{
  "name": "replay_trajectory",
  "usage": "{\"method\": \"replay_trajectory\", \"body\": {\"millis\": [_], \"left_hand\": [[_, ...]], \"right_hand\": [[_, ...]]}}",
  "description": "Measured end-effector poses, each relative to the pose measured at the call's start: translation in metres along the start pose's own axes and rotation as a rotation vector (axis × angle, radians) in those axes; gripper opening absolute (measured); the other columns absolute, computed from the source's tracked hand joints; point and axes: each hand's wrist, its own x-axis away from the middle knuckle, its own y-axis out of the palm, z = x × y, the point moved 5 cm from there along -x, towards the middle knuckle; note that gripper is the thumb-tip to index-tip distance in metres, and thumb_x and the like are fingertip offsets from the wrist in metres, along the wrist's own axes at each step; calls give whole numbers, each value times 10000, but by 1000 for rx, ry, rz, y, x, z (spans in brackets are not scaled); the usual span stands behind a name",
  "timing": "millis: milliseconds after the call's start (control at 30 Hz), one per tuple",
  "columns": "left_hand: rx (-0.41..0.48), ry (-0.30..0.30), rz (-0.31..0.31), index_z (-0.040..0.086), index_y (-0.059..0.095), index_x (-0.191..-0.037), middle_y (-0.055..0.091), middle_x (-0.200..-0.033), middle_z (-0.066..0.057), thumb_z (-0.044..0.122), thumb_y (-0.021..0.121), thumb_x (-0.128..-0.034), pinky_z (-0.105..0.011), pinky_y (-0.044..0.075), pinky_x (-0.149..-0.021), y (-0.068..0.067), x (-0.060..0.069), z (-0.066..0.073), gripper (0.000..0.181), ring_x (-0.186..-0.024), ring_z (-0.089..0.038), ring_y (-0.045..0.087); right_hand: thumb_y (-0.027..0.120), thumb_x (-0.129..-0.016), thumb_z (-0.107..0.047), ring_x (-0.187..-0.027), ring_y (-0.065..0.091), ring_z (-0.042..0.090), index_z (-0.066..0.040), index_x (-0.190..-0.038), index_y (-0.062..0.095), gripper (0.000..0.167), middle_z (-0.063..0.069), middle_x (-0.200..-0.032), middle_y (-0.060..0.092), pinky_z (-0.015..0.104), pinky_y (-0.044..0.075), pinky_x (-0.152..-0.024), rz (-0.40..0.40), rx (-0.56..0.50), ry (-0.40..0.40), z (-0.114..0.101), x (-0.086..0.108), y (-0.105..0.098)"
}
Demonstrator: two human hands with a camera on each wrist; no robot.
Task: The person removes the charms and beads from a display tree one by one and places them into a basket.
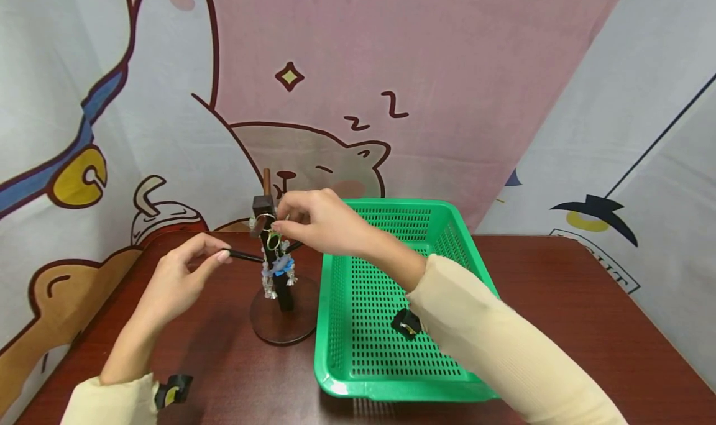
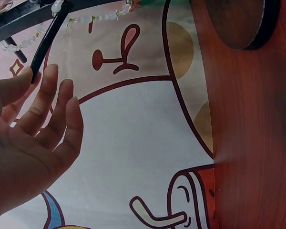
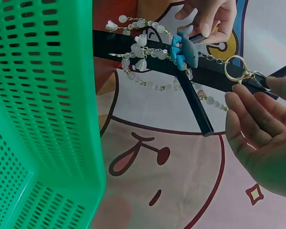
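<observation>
A dark wooden rack (image 1: 286, 297) with a round base (image 1: 285, 336) and side pegs stands upright on the table. My left hand (image 1: 181, 273) pinches the tip of its left peg (image 1: 245, 256) between thumb and fingers. At the post's upper part, my right hand (image 1: 327, 223) holds a keychain by its clasp end. The keychain's gold ring (image 3: 235, 68) shows beside the fingertips in the right wrist view, and a blue-grey animal charm (image 3: 189, 52) hangs on its chain. Strands of clear beads (image 3: 155, 87) with white flower beads (image 3: 140, 64) hang about the post.
A green perforated basket (image 1: 403, 390) stands right of the rack, under my right forearm. The reddish-brown table (image 1: 559, 301) extends to both sides. A printed cartoon cloth (image 1: 447, 71) hangs behind the table.
</observation>
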Motion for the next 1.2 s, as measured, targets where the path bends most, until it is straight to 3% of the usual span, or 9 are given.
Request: {"method": "replay_trajectory", "body": {"millis": [567, 1200], "left_hand": [[-2, 2, -1, 96, 617, -925, 657, -806, 4, 110, 585, -898, -208, 433, -643, 1, 0, 0, 44, -730, -9, 574], [10, 0, -3, 95, 612, -925, 654, -799, 0, 107, 589, -896, -202, 426, -634, 0, 1, 0, 39, -728, -1, 571]], "right_hand": [[555, -888, -58, -569, 479, 51, -63, -806, 609, 98, -37, -663, 594, 184, 376, -563, 43, 15, -35, -7, -1, 3], [563, -893, -64, -638, 533, 26, -68, -827, 622, 89, 6, -724, 639, 194, 413, -575, -7, -37, -129, -19, 9, -4]]}}
